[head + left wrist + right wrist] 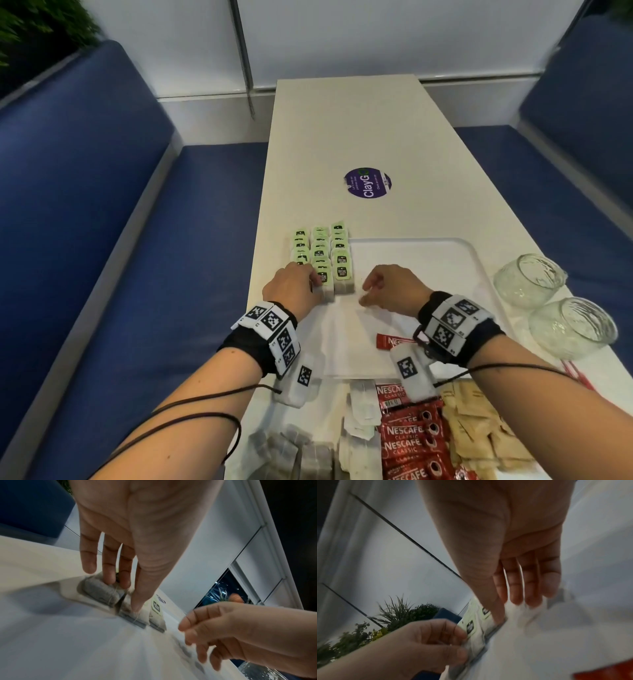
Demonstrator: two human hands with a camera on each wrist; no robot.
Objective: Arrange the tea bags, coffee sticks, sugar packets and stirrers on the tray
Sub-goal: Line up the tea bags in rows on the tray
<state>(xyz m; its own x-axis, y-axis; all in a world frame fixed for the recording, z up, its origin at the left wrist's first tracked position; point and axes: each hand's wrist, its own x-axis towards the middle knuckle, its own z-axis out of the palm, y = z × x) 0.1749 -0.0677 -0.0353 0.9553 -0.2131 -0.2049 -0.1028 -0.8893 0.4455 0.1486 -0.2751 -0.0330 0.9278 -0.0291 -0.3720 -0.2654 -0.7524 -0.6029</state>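
A white tray lies on the table. Tea bags with green tags stand in three overlapping columns along its left edge. My left hand pinches the nearest tea bag of the left columns between thumb and fingers. My right hand hovers just right of the rows with relaxed fingers, holding nothing; its thumb nearly touches the right column. One red coffee stick lies on the tray near my right wrist.
Near the front edge lie piles of loose tea bags, red coffee sticks, brown sugar packets and red stirrers. Two glass jars lie right of the tray. Blue benches flank the table.
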